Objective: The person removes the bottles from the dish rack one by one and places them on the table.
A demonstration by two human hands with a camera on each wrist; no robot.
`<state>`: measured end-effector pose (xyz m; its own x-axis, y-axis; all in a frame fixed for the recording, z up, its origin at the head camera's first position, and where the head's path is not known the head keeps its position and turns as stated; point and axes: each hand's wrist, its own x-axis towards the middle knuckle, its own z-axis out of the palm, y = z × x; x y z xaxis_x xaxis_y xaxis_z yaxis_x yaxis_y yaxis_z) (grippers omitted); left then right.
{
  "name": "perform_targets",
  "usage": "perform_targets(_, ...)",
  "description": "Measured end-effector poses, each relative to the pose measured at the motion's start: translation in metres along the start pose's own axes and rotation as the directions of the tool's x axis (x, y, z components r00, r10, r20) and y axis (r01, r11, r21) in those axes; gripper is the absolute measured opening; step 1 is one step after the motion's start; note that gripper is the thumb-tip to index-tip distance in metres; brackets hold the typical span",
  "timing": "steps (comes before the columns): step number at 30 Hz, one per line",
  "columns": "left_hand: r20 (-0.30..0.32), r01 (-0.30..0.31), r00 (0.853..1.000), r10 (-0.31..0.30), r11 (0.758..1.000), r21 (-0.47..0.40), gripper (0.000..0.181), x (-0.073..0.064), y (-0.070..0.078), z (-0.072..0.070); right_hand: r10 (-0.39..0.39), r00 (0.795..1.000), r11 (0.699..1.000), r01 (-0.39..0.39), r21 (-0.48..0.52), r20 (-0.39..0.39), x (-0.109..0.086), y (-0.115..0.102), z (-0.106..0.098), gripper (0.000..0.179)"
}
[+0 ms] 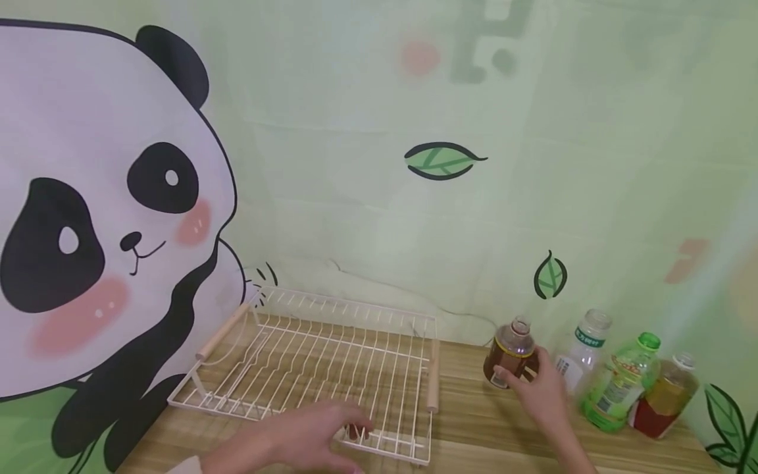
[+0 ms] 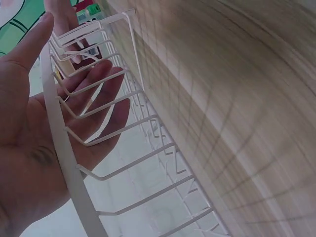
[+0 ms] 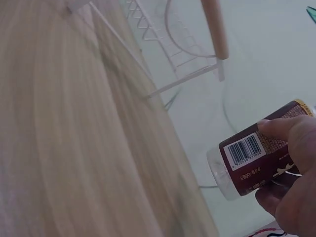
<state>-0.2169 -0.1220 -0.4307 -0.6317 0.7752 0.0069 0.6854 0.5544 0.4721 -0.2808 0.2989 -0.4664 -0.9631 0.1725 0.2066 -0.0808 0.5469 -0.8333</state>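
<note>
My right hand [image 1: 541,388] grips a small plastic bottle [image 1: 510,352] with a dark maroon label and no cap, between thumb and fingers. In the right wrist view this bottle [image 3: 252,153] is tilted, with its barcode and clear base showing, held off the wooden surface. Over the front edge of a white wire dish rack [image 1: 331,368] hovers my left hand [image 1: 320,428], its fingers relaxed and slightly bent. The left wrist view shows that hand [image 2: 74,113] beside the rack's wires [image 2: 113,136], holding nothing; whether it touches them I cannot tell.
Right of the held bottle stand a clear bottle [image 1: 583,355], a green bottle [image 1: 622,385] and a bottle with a red and gold label [image 1: 663,398]. Wooden handles [image 1: 434,375] rise at the rack's sides. A panda-printed cloth [image 1: 355,164] hangs behind the wooden table [image 1: 474,434].
</note>
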Motion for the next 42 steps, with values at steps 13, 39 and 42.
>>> perform_targets(13,0.003,0.009,1.0,-0.01,0.997,0.077,0.056,0.007,-0.003,0.008,0.025,1.0,0.997,-0.026,-0.077,-0.005,0.001,0.024,0.012,0.085)
perform_targets(39,-0.006,0.133,0.991,-0.133,0.99,-0.041,0.055,0.002,0.002,0.01,-0.041,0.999,0.981,0.047,-0.19,0.033,-0.002,0.025,0.013,0.082)
perform_targets(42,-0.003,0.126,0.992,-0.127,0.991,-0.054,0.053,0.002,0.002,0.01,-0.031,0.998,0.978,0.04,-0.204,0.046,-0.003,0.023,0.012,0.083)
